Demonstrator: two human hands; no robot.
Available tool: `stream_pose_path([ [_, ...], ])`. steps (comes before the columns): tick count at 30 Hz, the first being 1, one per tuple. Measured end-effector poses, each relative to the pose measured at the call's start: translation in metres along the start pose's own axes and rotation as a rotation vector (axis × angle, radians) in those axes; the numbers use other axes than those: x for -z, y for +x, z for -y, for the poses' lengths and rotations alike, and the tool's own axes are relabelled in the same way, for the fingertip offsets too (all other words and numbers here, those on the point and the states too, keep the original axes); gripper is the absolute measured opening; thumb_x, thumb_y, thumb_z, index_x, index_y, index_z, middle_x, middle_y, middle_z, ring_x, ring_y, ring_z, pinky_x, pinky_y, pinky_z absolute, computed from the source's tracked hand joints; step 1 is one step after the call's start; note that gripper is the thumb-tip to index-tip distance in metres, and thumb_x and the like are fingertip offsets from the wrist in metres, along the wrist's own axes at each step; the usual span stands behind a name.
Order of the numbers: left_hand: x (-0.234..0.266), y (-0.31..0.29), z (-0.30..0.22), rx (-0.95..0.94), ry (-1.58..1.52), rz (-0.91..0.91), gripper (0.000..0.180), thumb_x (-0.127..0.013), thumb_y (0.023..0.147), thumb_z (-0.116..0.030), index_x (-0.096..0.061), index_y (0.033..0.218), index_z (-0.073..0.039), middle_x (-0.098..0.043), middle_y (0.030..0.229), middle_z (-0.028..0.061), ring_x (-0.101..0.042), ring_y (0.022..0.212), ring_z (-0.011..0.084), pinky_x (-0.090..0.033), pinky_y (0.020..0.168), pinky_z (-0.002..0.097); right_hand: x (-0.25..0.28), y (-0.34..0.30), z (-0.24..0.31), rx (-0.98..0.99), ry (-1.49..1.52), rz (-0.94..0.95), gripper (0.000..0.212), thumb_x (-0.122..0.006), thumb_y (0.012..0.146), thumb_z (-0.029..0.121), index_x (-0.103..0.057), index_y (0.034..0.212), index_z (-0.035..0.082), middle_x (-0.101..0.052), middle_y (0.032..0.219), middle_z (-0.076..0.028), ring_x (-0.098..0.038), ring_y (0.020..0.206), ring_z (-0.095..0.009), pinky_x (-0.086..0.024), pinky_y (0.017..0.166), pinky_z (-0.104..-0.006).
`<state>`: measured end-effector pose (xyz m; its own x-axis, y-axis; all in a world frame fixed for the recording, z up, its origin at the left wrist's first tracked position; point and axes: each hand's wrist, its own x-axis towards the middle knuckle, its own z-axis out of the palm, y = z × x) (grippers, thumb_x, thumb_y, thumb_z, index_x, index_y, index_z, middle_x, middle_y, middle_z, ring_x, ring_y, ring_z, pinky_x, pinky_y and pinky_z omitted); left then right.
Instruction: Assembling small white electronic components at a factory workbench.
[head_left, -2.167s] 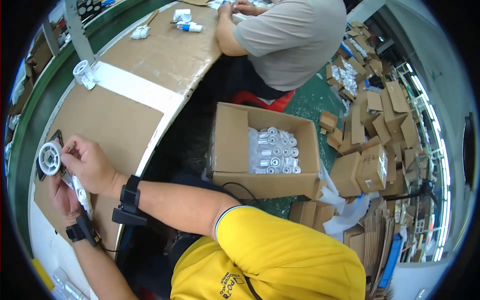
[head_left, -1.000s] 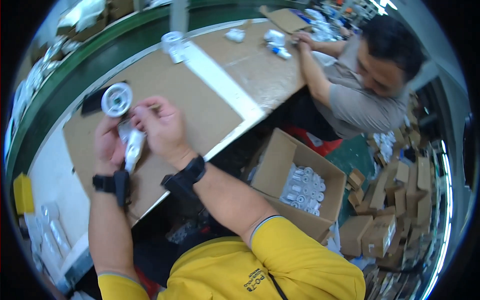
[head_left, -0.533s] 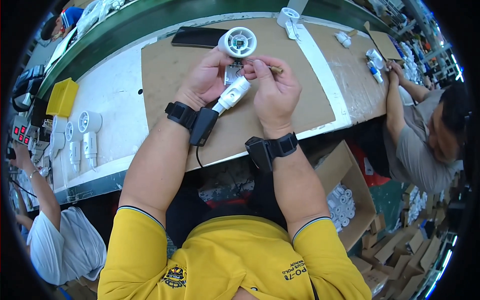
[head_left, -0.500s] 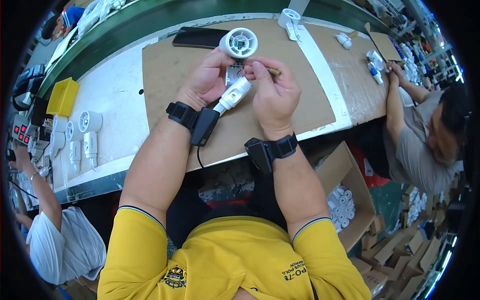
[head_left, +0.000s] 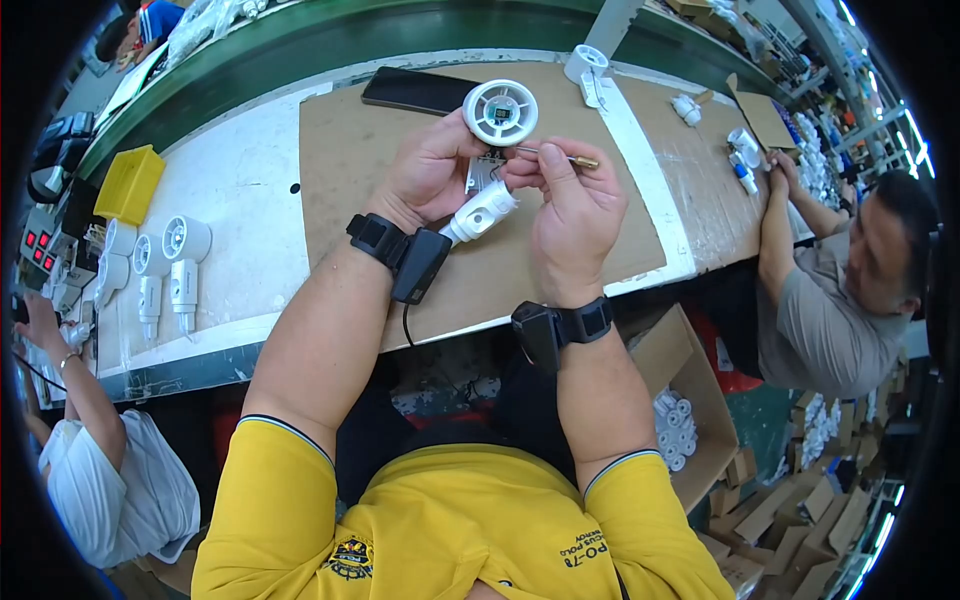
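Note:
My left hand (head_left: 432, 172) is closed around a white fan-like device with a round spoked head (head_left: 500, 113), a small green circuit board at its centre. Below the head, a clear-looking opened part (head_left: 484, 172) shows thin dark wires, and a white tubular handle (head_left: 482, 214) slants down toward my left wrist. Between the thumb and fingers of my right hand (head_left: 575, 215) is a thin metal rod with a brass-coloured end (head_left: 584, 162). The rod points left, just under the round head; whether its tip touches is too small to tell.
Brown cardboard (head_left: 345, 150) covers the bench middle. A black phone (head_left: 418, 92) lies behind my hands. Several similar white devices (head_left: 184, 262) and a yellow bin (head_left: 130, 186) stand left. Another white piece (head_left: 586, 66) stands at the back. A carton of white parts (head_left: 690, 400) sits below; co-workers flank me.
Both hands, with the device and rod, sit slightly farther right and lower in view. The rod now lies flatter, with more of it showing. The whole view has shifted a little.

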<state>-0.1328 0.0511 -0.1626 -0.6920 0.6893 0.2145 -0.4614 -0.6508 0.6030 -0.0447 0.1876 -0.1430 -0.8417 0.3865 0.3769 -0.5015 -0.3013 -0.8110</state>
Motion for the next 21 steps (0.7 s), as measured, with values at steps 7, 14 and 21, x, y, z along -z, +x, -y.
stream_pose_path([
  [7,0.0,0.0,0.002,0.006,-0.068,0.008,0.045,-0.046,0.087,0.001,-0.05,0.132,0.0,-0.062,0.115,0.0149,-0.065,0.101,0.0264,-0.056,0.095,0.0425,-0.002,0.0,-0.002,0.045,-0.051,-0.026,0.011,-0.061,0.098,0.003,-0.06,0.106,-0.005,-0.072,0.094,-0.021,-0.073,0.076,-0.026,-0.061,0.07,-0.0342],
  [14,0.006,-0.001,0.001,0.011,-0.119,0.015,0.045,-0.047,0.088,0.001,-0.049,0.133,0.0,-0.062,0.121,0.0179,-0.065,0.107,0.0294,-0.055,0.098,0.0442,-0.006,0.0,-0.001,0.035,-0.052,-0.017,0.013,-0.062,0.098,0.004,-0.06,0.106,-0.006,-0.072,0.095,-0.021,-0.073,0.077,-0.025,-0.061,0.07,-0.0329],
  [21,0.003,0.003,0.001,0.011,-0.074,-0.033,0.043,-0.046,0.088,0.001,-0.05,0.131,0.0,-0.063,0.116,0.016,-0.065,0.103,0.0266,-0.055,0.096,0.0407,-0.011,0.0,-0.001,0.067,-0.117,-0.034,0.014,-0.062,0.098,0.003,-0.06,0.108,-0.007,-0.072,0.095,-0.02,-0.073,0.077,-0.024,-0.061,0.07,-0.0314],
])
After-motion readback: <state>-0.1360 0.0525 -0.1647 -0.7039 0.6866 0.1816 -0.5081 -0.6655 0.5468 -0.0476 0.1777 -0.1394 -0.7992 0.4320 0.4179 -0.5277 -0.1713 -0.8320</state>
